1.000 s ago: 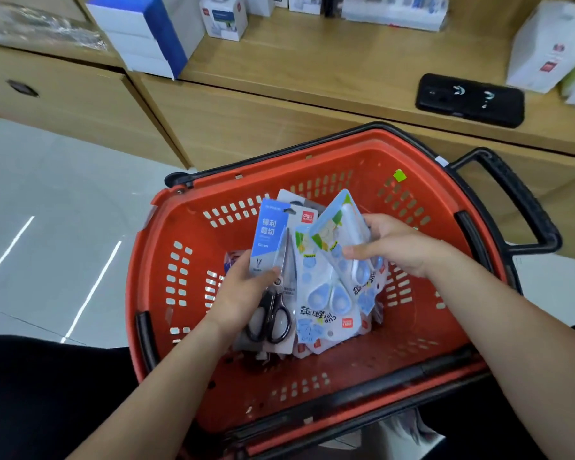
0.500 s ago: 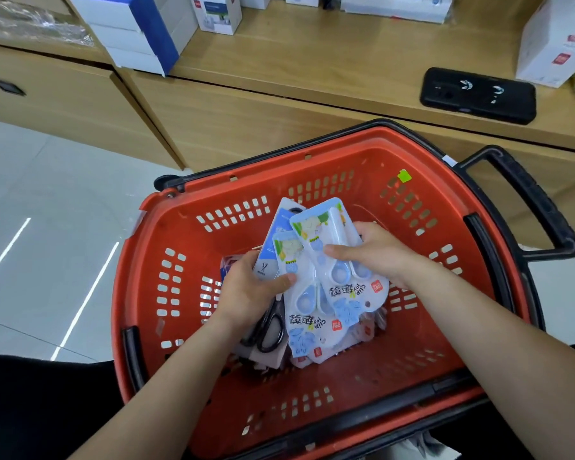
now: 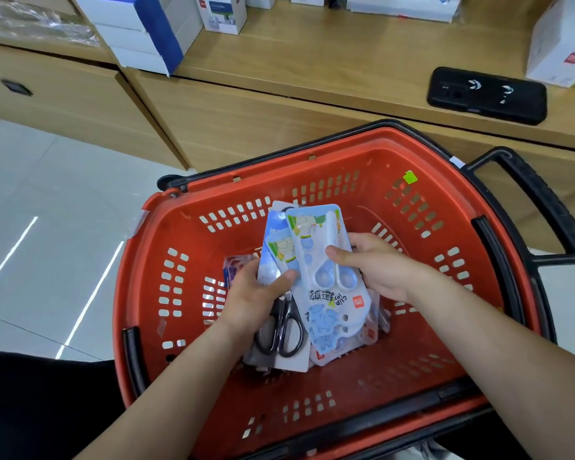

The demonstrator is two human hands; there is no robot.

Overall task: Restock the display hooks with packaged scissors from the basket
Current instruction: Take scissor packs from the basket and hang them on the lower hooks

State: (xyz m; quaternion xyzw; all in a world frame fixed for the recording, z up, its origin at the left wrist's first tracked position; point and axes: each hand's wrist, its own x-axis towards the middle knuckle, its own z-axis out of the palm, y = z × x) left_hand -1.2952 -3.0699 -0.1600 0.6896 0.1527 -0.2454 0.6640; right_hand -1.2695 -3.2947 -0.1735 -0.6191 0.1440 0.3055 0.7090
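A red plastic basket (image 3: 362,167) with black handles sits below me. Inside it I hold a stack of packaged scissors with both hands. My left hand (image 3: 256,300) grips the left side of the stack, thumb across a card with black-handled scissors (image 3: 281,333). My right hand (image 3: 375,267) pinches the top pack of light blue children's scissors (image 3: 326,260) from the right. More blue packs lie under the top one. A few packs rest on the basket floor beneath the stack. No display hooks are in view.
A wooden counter (image 3: 312,61) runs behind the basket, carrying a black phone (image 3: 487,94), white boxes (image 3: 565,41) and a blue-and-white box stack (image 3: 143,28). Tiled floor (image 3: 47,227) lies to the left. Dark clothing (image 3: 30,410) fills the lower left corner.
Both hands have gathered the fanned packs into a tighter stack and lowered it slightly in the basket. The blue-topped card has slid behind the children's scissors packs.
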